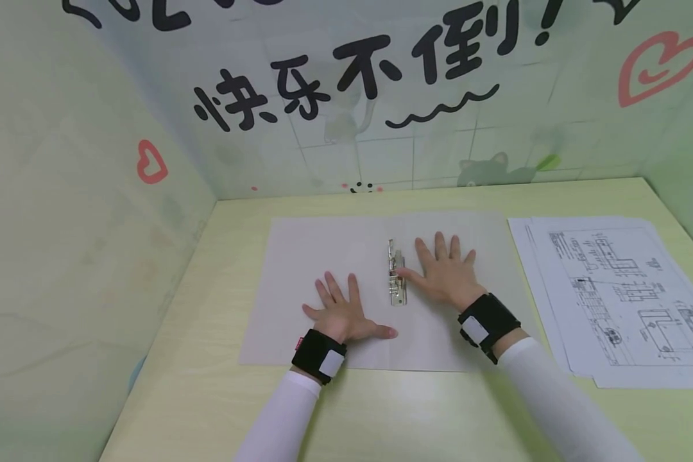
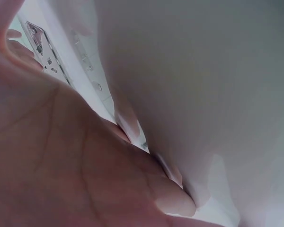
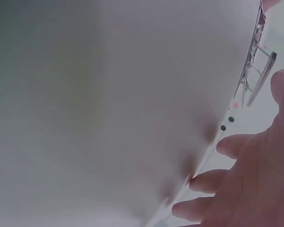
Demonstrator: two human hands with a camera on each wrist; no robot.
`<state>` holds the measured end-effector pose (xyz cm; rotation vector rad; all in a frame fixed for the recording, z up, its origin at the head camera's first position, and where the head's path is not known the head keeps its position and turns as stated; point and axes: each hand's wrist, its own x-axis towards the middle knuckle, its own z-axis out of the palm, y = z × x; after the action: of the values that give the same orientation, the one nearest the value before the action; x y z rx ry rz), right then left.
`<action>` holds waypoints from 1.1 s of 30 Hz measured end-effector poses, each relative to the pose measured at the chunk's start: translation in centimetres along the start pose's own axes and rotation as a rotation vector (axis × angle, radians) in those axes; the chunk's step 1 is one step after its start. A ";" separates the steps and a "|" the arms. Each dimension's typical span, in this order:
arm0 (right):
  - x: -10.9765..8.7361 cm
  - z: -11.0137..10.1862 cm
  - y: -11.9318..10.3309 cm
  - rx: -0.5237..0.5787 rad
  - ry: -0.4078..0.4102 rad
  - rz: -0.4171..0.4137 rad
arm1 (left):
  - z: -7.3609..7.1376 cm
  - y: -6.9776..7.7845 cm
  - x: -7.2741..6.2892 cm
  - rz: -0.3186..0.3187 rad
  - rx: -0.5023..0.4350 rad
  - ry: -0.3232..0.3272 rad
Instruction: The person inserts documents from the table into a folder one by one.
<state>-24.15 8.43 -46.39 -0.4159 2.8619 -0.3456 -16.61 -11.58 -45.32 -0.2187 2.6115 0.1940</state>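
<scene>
A white folder (image 1: 306,247) lies spread flat on the table, with a shiny metal file clip (image 1: 400,296) standing along its middle. My left hand (image 1: 343,319) is over the left half, palm down and fingers spread, its thumb pointing right below the clip. On the right half, my right hand (image 1: 450,279) has its fingers splayed and the thumb tip overlapping the clip's side in the head view. The clip's metal bar (image 3: 262,78) shows raised in the right wrist view, beside the thumb. The left wrist view is mostly filled by my palm (image 2: 47,156).
A stack of loose sheets (image 1: 618,276) with printed technical drawings lies to the right, close beside the folder. The pale wood-toned table (image 1: 208,308) meets a printed back wall (image 1: 335,147) with black lettering, and side walls stand left and right.
</scene>
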 end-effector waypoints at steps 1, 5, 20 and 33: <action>-0.1 -0.1 0.2 0.001 0.000 0.004 | -0.1 0.0 0.0 0.000 -0.002 0.000; -0.5 -0.5 1.5 0.004 -0.003 0.021 | -0.1 0.0 -0.1 0.000 -0.003 -0.001; -2.0 -3.0 8.3 0.098 -0.003 0.111 | -0.4 0.3 0.0 0.005 -0.006 0.006; -5.7 -5.5 16.4 0.141 -0.023 0.216 | -0.3 0.3 0.1 0.005 -0.023 0.007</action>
<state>-24.32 26.52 -44.43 -0.0824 2.8017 -0.4943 -16.85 -11.32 -45.10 -0.2214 2.6183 0.2259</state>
